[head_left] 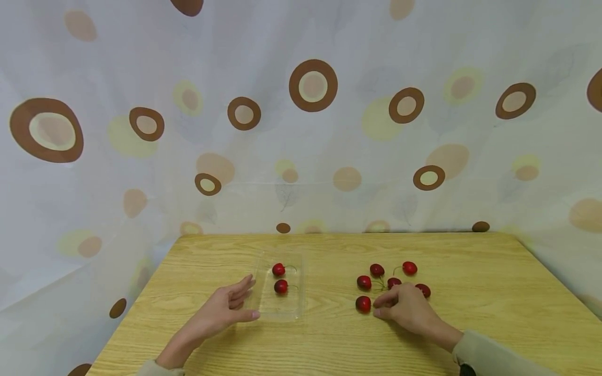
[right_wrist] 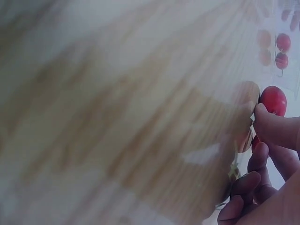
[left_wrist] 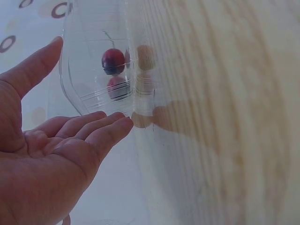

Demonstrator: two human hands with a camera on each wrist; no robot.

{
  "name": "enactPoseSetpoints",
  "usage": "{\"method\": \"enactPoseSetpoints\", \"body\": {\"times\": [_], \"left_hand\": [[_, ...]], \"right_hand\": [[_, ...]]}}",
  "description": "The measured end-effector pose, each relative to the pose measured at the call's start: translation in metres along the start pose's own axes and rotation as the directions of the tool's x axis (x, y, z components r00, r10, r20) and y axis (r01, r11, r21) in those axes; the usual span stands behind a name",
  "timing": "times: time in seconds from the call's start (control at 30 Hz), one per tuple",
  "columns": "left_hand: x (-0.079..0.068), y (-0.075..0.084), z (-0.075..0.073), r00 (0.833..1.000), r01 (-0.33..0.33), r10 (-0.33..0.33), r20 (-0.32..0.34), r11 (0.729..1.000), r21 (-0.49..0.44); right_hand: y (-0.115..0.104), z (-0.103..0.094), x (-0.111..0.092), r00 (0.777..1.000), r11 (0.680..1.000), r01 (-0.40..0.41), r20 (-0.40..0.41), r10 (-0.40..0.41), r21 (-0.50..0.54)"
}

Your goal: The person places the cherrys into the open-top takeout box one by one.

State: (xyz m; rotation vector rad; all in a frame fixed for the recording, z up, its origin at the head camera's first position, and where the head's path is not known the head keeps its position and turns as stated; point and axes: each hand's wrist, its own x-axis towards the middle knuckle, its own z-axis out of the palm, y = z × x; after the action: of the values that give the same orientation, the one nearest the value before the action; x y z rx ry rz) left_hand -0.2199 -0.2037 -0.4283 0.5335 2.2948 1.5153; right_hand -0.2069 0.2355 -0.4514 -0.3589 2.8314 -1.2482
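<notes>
Beside the left wall of a clear plastic box (head_left: 301,308), my left hand (head_left: 221,313) is held with straight fingers and the thumb spread apart. In the left wrist view, its fingertips (left_wrist: 105,136) come right up to the box's rim. Inside the box lie two dark red cherries (head_left: 280,286) with thin stems. My right hand (head_left: 411,310) is low over the table at a group of cherries. Its thumb and forefinger come together at the stem side of the nearest cherry (head_left: 363,304), pinching there; the stem itself is mostly hidden by the fingers.
Several more cherries lie around the right hand: one at the back (head_left: 377,270), one on the left (head_left: 364,282), and another farther right (head_left: 409,268). A wood-grain table (head_left: 329,344) carries everything. Behind it hangs a pale curtain (head_left: 263,209) with brown circles.
</notes>
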Motion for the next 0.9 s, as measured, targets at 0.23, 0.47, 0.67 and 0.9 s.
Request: {"method": "enactPoseSetpoints", "body": {"times": [0.23, 0.47, 0.67, 0.9], "left_hand": [[0.000, 0.000, 0.000, 1.000, -0.001, 0.001, 0.001, 1.000, -0.003], [0.001, 0.000, 0.000, 1.000, -0.002, 0.002, -0.002, 1.000, -0.004], [0.001, 0.000, 0.000, 1.000, 0.001, -0.001, -0.006, 1.000, -0.011], [0.000, 0.000, 0.000, 1.000, 0.006, -0.006, -0.010, 1.000, -0.007]], "right_hand": [[-0.002, 0.001, -0.001, 1.000, 1.000, -0.014, -0.027, 0.014, 0.004], [-0.010, -0.002, 0.001, 0.996, 0.997, -0.059, -0.064, 0.063, 0.053], [-0.020, -0.007, 0.004, 0.994, 0.974, -0.097, -0.038, 0.107, 0.207], [-0.033, -0.012, 0.009, 0.985, 0.936, -0.165, 0.008, 0.171, 0.311]]}}
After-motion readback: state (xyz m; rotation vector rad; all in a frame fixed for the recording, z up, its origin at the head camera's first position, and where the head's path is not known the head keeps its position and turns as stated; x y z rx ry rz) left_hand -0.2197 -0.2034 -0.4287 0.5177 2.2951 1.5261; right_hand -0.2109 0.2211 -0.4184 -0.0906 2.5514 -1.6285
